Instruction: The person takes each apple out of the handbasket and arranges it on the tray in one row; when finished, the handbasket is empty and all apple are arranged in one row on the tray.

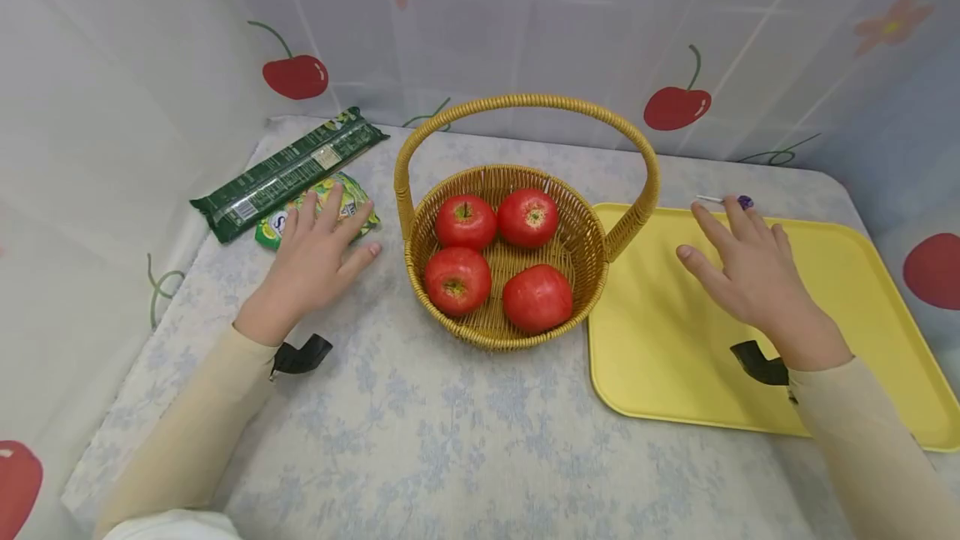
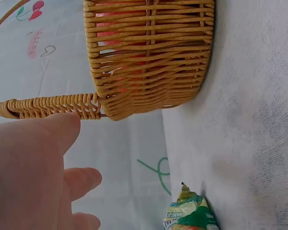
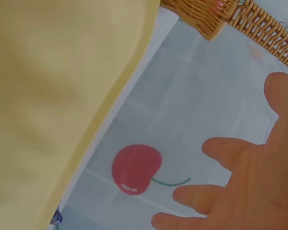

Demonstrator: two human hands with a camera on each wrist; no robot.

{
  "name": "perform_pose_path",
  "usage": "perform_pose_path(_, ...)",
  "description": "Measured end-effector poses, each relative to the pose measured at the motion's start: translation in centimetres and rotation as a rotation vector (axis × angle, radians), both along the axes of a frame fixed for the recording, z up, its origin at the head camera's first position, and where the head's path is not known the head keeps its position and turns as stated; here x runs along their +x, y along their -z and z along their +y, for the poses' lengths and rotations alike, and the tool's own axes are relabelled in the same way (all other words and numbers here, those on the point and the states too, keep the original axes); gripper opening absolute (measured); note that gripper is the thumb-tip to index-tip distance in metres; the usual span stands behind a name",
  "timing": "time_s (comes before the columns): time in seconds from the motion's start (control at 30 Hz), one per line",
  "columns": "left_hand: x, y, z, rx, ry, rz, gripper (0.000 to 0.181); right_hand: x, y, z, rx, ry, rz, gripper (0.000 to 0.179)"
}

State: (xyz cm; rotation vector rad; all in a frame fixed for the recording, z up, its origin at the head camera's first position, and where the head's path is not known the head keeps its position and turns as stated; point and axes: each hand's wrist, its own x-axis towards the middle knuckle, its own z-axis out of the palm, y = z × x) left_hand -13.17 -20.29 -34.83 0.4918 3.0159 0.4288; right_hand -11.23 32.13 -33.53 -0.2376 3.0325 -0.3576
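A wicker basket (image 1: pixel 495 342) with a tall arched handle (image 1: pixel 528 101) stands mid-table, holding several red apples (image 1: pixel 537 298). To its left, my left hand (image 1: pixel 309 265) hovers with fingers spread, overlapping a green snack bag (image 1: pixel 356 197) in the head view. In the left wrist view the basket's side (image 2: pixel 149 62) appears beyond the thumb, and the bag (image 2: pixel 192 213) lies apart from the fingers. Above the yellow tray (image 1: pixel 645 340), my right hand (image 1: pixel 753 282) is held with fingers spread and nothing in it. A lollipop (image 1: pixel 745 202) with a purple wrapper lies just past its fingertips.
Behind the snack bag lies a long dark green package (image 1: pixel 292 173), slanting toward the back. A curtain (image 1: pixel 525 23) printed with cherries and flowers closes off the table's back and sides. The tray's left edge sits close against the basket.
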Motion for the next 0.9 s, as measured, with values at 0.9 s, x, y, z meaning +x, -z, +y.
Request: perform_pose_path(0.9,3.7,0.9,2.4,0.003,0.108,-0.001,0.061,2.5,-0.2,-2.7,-0.099,-0.179,0.241,0.061)
